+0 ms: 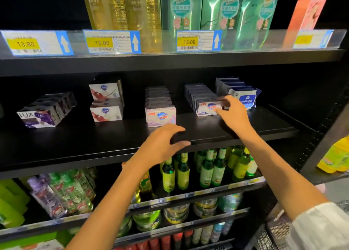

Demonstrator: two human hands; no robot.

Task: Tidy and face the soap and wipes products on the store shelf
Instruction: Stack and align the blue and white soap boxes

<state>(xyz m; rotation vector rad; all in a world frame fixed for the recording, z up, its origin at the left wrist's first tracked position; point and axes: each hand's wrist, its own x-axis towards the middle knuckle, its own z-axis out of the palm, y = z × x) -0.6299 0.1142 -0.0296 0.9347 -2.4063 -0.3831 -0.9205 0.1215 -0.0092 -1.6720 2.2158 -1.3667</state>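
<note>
From the head camera we look down at a black middle shelf where the soap and wipes sit well back from the front edge. Our right hand reaches in over the shelf, and its fingers are at the front box of the blue-and-white soap row; motion blur keeps us from telling whether they pinch the box or only touch it. Just beside that hand, to the right, stands the row of wipes packs, the front pack leaning forward, blue and white. Our left hand hangs over the front lip of the shelf with fingers loosely curved and spread, holding nothing, just in front of the pink soap row, which it does not touch. Further left we see a stack of two white soap boxes with red print, and at the far left the purple LUX soap row turned at an angle to the shelf edge. Above, a clear rail carries yellow price tags under tall golden bottles and green pouches. Below our arms, green glass bottles crowd the next shelf, with small clear bottles to the left. A white sleeve shows on the right arm.
</note>
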